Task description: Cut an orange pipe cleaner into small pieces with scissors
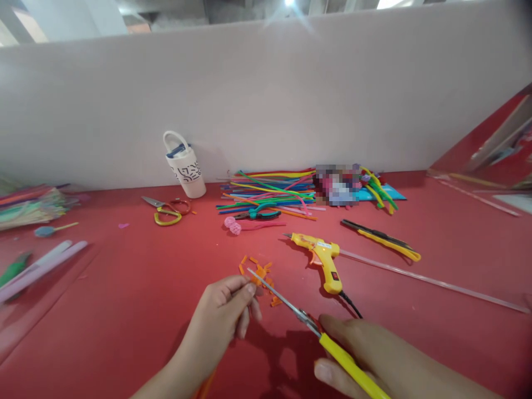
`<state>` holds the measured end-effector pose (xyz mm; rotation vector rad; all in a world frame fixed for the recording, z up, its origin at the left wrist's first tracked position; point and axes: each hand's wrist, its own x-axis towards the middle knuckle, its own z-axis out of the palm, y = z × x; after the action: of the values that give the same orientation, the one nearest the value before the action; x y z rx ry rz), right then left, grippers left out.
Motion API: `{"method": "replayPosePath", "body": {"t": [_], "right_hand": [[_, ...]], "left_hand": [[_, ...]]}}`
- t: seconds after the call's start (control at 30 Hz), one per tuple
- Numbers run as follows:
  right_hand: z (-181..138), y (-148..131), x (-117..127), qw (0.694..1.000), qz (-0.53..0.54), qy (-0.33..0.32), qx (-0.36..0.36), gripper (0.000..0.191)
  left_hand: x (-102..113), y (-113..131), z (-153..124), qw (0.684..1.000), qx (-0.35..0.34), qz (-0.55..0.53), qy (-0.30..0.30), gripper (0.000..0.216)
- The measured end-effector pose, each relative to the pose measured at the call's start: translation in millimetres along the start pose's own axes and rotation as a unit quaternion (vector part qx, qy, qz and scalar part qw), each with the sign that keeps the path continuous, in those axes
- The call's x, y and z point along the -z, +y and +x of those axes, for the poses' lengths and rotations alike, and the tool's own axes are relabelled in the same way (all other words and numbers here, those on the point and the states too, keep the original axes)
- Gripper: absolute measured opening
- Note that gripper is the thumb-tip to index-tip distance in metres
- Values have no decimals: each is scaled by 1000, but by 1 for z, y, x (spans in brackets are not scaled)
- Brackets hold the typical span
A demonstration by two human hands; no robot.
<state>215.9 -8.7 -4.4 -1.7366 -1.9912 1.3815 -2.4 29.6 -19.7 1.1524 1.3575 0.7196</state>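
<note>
My right hand [374,357] grips the yellow handles of a pair of scissors [316,332], whose metal blades point up and left toward my left hand. My left hand [224,313] is pinched closed near the blade tips; an orange strip [206,385] shows below my left wrist, and what the fingers hold is hidden. Small orange cut pieces [261,274] lie scattered on the red table [124,288] just beyond the blade tips.
A yellow glue gun [322,260] lies right of the scraps, its black cord running toward me. Coloured straws [270,194] are piled at the white partition, with a white cup [186,166], second scissors [164,210], a yellow utility knife [382,239] and a long clear rod [432,281].
</note>
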Motion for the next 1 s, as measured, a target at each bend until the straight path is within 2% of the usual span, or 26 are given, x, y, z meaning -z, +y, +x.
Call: {"method": "replayPosePath", "body": {"t": [0.17, 0.5, 0.77, 1.0], "right_hand": [[4, -2, -5, 1000, 8, -18, 6, 39], [14, 33, -21, 997, 58, -39, -18, 32], [15, 14, -15, 996, 71, -50, -21, 33], [14, 30, -19, 995, 97, -34, -1, 32]], "left_hand": [[1, 0, -4, 1000, 12, 18, -8, 33], [4, -4, -3, 1000, 4, -12, -20, 29], [4, -5, 0, 999, 1, -39, -25, 28], [2, -4, 1, 998, 6, -57, -20, 25]]}}
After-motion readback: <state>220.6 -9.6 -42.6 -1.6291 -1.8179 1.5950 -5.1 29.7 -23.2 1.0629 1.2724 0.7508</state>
